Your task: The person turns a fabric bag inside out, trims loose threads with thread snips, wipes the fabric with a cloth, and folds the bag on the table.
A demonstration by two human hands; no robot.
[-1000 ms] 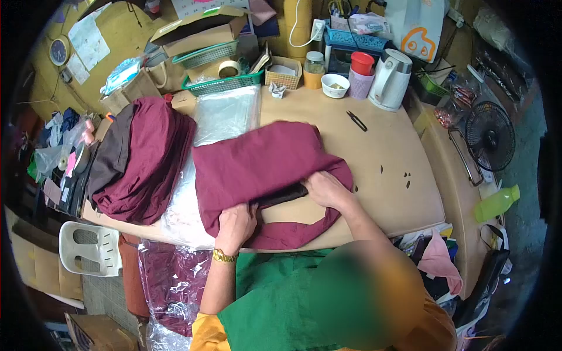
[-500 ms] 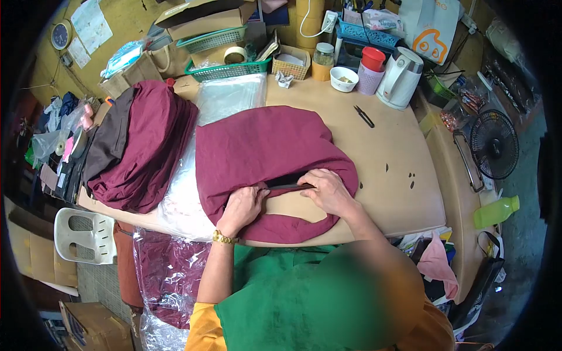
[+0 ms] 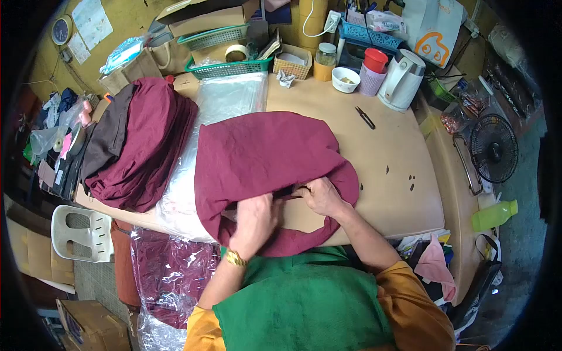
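Both hands (image 3: 287, 207) grip a rumpled maroon cloth (image 3: 263, 155).

One camera only, worn on the person's head, looking steeply down and forward across the worktable (image 3: 386, 152). It is a fisheye view — a black circular rim closes in the corners and straight edges bow outward. Nearest, at the bottom edge, is the wearer's own green-clad chest; the left hand (image 3: 253, 217) and right hand (image 3: 319, 196) sit just below centre. The far shelf clutter curves along the top — the floor shows at both sides.
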